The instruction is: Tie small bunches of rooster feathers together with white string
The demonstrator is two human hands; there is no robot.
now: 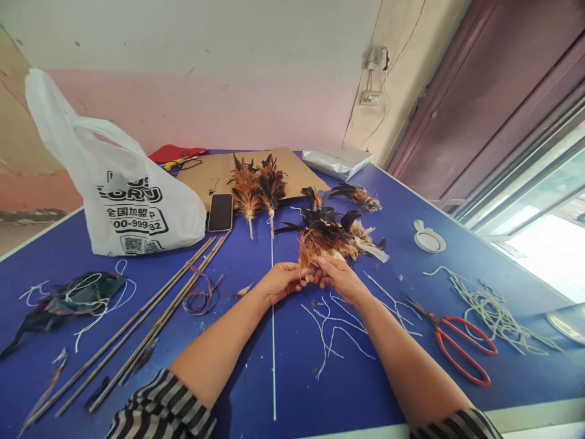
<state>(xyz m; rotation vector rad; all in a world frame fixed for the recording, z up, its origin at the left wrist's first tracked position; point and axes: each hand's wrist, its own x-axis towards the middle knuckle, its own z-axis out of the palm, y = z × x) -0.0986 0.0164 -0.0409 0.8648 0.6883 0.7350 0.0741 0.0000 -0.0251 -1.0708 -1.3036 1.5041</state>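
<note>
My left hand [289,280] and my right hand [336,275] meet over the middle of the table, fingers closed in a pinch. Between them they hold a small bunch of orange-brown feathers [305,251] by its pale lower end. Just beyond lies a loose heap of brown and black feathers [338,235]. Two tied feather bundles on short sticks, one orange [247,192] and one darker [271,189], rest farther back on cardboard [203,174]. Cut lengths of white string [331,329] lie below my hands.
Red-handled scissors [450,341] and a tangle of string [491,311] lie at right, near a white ring-shaped item [429,239]. Thin sticks [150,323], a dark cloth-like bundle [85,292], a phone [220,213] and a white plastic bag [137,201] occupy the left.
</note>
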